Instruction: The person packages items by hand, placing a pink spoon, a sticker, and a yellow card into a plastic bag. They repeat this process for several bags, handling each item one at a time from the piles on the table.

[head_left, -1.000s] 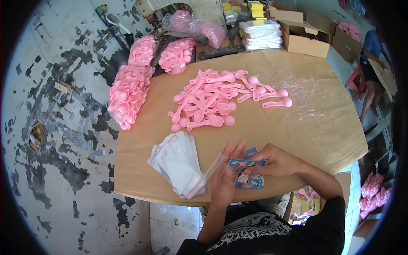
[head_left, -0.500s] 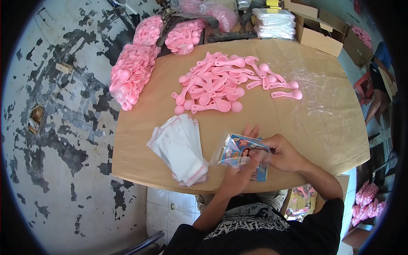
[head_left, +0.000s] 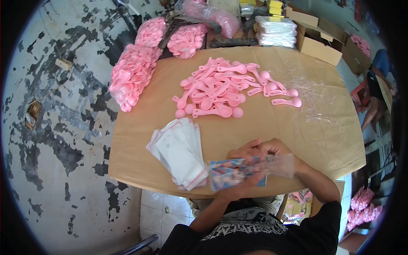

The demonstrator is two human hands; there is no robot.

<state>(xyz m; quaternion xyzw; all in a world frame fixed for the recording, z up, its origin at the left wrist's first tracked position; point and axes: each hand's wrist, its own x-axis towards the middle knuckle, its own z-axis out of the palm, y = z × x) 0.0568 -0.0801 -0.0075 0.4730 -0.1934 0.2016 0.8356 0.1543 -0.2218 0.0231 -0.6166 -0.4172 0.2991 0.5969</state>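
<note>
Low over the table's front edge, my left hand is closed on a blue printed card, its thumb lying across the front. A corner of blue print also shows beneath that thumb. My right hand reaches over the card's top edge with bent fingers, closed on a clear plastic bag that sticks out to the right. Motion blurs the card and bag where they overlap. Just left of my hands lies a fanned stack of clear bags with red-lined edges.
Pink measuring spoons form a heap mid-table. Filled bags of pink spoons stand at the back left. Thin plastic scraps lie at right. Behind are packed clear sleeves and an open cardboard box. A person sits at far right.
The clear bag, earlier around the card's left end, now extends to the right from my right hand. The card has shifted left and down, and my right fingers now lie over its top.
</note>
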